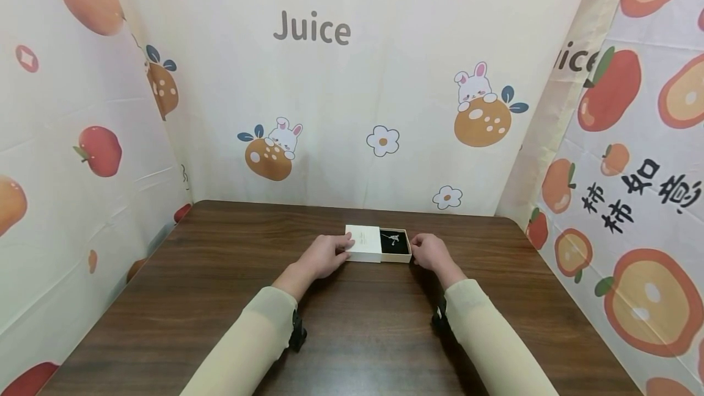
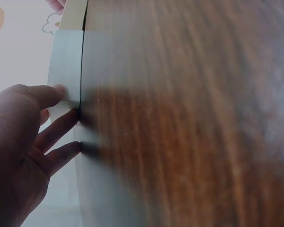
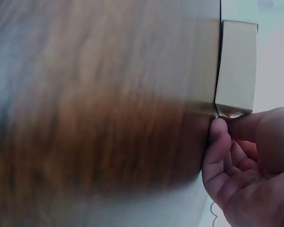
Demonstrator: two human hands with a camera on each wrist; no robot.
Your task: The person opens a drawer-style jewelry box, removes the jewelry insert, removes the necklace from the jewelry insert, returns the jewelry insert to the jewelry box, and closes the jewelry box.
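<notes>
On the table is a slide-out jewelry box, its white sleeve (image 1: pixel 363 244) on the left and its cream drawer (image 1: pixel 396 258) pulled partway out to the right. A silvery piece of jewelry (image 1: pixel 394 239), perhaps a necklace, lies on black lining inside. My left hand (image 1: pixel 328 253) grips the sleeve's left end; in the left wrist view the thumb (image 2: pixel 49 96) presses the sleeve's side. At the drawer's right end is my right hand (image 1: pixel 431 252), its fingers curled. The right wrist view has its thumb and finger pinching at the drawer's end; what lies between them is hidden.
The dark wood table (image 1: pixel 352 322) extends around the box on all sides. A printed curtain (image 1: pixel 330 90) hangs behind its far edge, with more patterned cloth at the left and right. Each sleeve cuff carries a black wrist device (image 1: pixel 297 332).
</notes>
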